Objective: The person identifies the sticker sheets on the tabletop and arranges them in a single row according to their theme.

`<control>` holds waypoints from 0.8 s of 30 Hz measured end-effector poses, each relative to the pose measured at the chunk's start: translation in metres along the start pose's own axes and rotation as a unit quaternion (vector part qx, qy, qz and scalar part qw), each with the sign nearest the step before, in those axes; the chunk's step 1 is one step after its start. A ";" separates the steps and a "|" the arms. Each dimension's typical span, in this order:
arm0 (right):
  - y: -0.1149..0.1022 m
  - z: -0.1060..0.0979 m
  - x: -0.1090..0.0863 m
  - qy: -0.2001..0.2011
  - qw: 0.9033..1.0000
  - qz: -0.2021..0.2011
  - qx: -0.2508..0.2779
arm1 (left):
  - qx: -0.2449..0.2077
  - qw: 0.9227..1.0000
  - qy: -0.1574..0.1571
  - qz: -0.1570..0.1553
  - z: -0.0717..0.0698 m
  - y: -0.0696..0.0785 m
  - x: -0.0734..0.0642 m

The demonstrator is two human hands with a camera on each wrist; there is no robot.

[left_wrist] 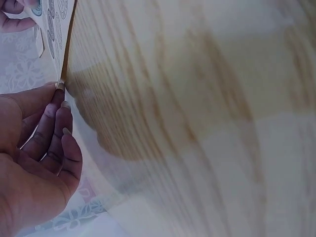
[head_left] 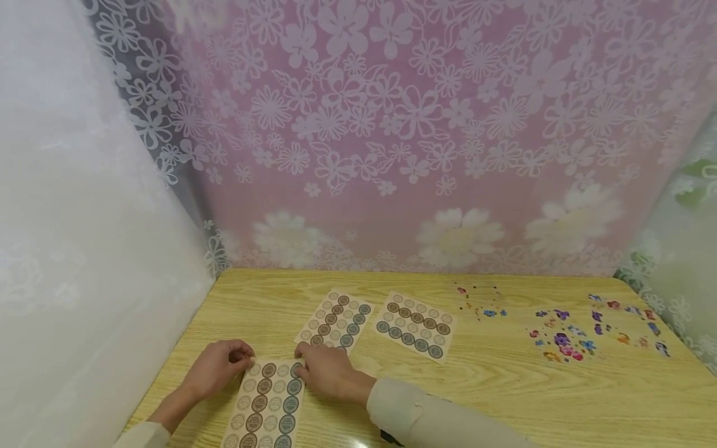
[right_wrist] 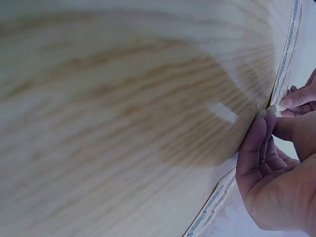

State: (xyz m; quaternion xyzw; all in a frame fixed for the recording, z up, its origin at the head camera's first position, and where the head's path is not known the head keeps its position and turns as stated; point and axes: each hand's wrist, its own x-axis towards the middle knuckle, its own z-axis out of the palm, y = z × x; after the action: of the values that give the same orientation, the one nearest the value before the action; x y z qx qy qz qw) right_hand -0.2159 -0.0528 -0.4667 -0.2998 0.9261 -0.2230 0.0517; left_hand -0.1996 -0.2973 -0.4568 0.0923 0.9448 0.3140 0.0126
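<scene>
A beige sheet of round stickers, in columns of cream, brown and blue-grey, lies at the front left of the table, running out of the head view at the bottom. My left hand pinches its far left corner between thumb and fingertips; the left wrist view shows this grip at the sheet's corner. At the far right corner, my right hand holds the sheet with thumb and fingers. In the right wrist view that hand has its fingertips close together at the paper's edge.
Behind the right hand lies a second sticker sheet, partly covered by it. A third sheet is angled to its right. Colourful flower stickers are spread on the right of the wooden table. Flowered curtains hang behind.
</scene>
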 end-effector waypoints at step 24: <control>-0.006 0.002 0.002 -0.013 0.999 0.014 -0.042 | -0.004 0.999 0.021 -0.028 0.006 -0.003 0.000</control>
State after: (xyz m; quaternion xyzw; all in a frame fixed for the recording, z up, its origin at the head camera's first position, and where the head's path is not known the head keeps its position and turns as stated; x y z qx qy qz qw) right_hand -0.2142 -0.0590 -0.4655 -0.2919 0.9380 -0.1793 0.0537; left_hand -0.1992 -0.2960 -0.4633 0.0593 0.9459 0.3191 0.0017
